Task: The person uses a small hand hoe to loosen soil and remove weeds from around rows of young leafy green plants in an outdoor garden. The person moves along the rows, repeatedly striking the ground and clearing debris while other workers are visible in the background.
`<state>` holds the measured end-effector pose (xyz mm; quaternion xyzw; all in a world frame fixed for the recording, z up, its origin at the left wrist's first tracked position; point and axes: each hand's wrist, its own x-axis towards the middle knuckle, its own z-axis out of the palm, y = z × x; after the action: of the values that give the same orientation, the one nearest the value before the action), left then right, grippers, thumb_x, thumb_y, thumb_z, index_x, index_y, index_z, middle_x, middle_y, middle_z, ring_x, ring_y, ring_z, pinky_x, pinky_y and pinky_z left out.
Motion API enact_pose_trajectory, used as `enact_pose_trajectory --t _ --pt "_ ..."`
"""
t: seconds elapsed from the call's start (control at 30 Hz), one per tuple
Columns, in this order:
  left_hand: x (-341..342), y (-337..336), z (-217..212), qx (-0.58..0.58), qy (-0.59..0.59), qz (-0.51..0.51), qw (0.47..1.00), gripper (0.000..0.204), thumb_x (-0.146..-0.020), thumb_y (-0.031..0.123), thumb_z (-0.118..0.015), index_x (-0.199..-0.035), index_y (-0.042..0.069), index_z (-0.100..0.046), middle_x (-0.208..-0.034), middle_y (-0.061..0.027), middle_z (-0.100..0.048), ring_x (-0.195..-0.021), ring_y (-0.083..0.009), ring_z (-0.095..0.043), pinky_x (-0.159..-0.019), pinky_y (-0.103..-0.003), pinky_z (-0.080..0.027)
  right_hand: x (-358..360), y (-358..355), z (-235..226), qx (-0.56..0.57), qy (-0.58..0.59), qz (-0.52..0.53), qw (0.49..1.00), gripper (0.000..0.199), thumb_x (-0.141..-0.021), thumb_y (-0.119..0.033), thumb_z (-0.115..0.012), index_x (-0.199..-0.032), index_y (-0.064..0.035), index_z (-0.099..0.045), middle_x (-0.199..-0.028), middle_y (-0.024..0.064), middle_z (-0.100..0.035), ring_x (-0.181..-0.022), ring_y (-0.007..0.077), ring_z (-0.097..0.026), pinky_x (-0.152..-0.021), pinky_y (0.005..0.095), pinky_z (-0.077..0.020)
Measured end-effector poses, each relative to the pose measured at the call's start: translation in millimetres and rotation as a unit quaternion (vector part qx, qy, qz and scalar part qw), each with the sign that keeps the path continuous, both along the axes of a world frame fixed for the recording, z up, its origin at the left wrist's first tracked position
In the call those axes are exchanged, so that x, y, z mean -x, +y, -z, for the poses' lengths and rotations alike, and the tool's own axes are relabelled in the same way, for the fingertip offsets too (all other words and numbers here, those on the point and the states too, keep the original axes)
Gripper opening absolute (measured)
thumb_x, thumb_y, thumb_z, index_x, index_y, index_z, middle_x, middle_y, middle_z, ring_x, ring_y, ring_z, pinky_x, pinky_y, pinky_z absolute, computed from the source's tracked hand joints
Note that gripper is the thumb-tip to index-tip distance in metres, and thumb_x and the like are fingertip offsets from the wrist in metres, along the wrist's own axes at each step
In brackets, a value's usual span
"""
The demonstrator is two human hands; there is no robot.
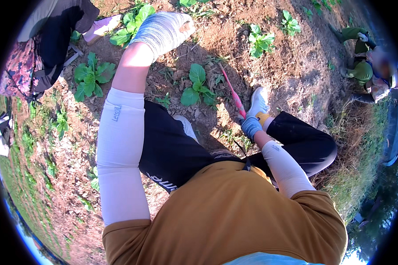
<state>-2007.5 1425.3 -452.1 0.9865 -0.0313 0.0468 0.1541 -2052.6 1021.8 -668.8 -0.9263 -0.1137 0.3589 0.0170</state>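
Observation:
My left hand, in a grey-and-white knit glove, reaches far forward over the soil with its fingers curled closed. Whatever it may hold is hidden. Right beside it grows a leafy green plant. My right hand, in a blue-grey glove, is down by my right shoe and wrapped round a pink-red hand tool. The tool slants forward and left, narrowing to a thin far end near the ground. Just left of it stands another leafy plant.
More seedlings grow ahead, including one plant at front right and one plant at left. A person in dark clothing is close at far left. Another person crouches at far right, by dry grass.

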Motion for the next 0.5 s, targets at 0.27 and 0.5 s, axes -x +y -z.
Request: enact_pose_trajectory --t 0.27,0.5 --pt "4.9 5.3 4.1 0.013 -0.011 0.001 1.0 0.031 -0.087 0.036 -0.052 -0.093 0.007 -0.06 -0.085 -0.0145 -0.063 -0.079 -0.032 -0.059 -0.072 -0.038 -0.047 13.6 -47.0 -62.1 0.033 0.059 0.026 0.997 0.05 -0.088 -0.048 -0.043 -0.094 -0.0005 -0.058 -0.077 0.023 -0.062 -0.078 0.0386 -0.061 -0.07 0.0441 -0.0474" --pt "1.3 -3.1 -0.3 0.025 0.007 0.015 1.0 0.031 -0.087 0.037 -0.05 -0.092 0.008 -0.06 -0.082 -0.014 -0.063 -0.078 -0.032 -0.059 -0.072 -0.039 -0.046 -12.3 -24.2 -76.3 -0.16 0.002 0.206 0.965 0.041 -0.089 -0.041 -0.05 -0.093 -0.0013 -0.056 -0.056 0.0101 -0.054 -0.047 0.0213 -0.055 -0.045 0.0335 -0.043"
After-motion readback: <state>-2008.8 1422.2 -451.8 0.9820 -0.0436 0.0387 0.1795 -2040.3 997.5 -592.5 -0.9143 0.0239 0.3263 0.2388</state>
